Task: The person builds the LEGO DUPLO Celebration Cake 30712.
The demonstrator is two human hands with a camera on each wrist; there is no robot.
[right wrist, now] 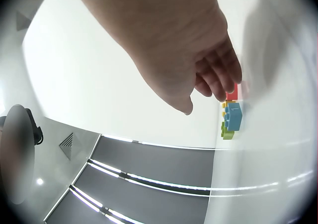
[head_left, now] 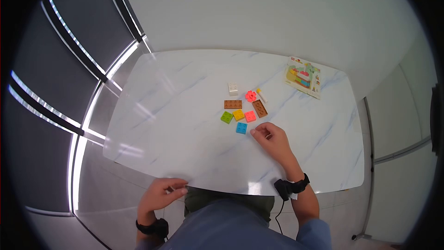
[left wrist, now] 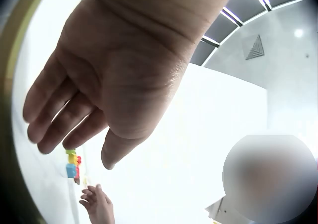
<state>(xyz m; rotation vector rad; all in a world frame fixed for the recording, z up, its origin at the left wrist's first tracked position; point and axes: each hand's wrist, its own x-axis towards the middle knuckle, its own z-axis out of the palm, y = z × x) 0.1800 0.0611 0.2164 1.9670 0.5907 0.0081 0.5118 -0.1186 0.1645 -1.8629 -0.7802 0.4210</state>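
Okay, blue brick sits studs-up on the counter, nearest me among loose bricks, probably spread for easy picking. My right hand is just beside it, fingers loosely bent, empty. Left hand relaxed, empty, at the front edge. Booklet far right, likely kept out of the way.

Head view downward, wrist views close-up, blue brick seemingly shared.
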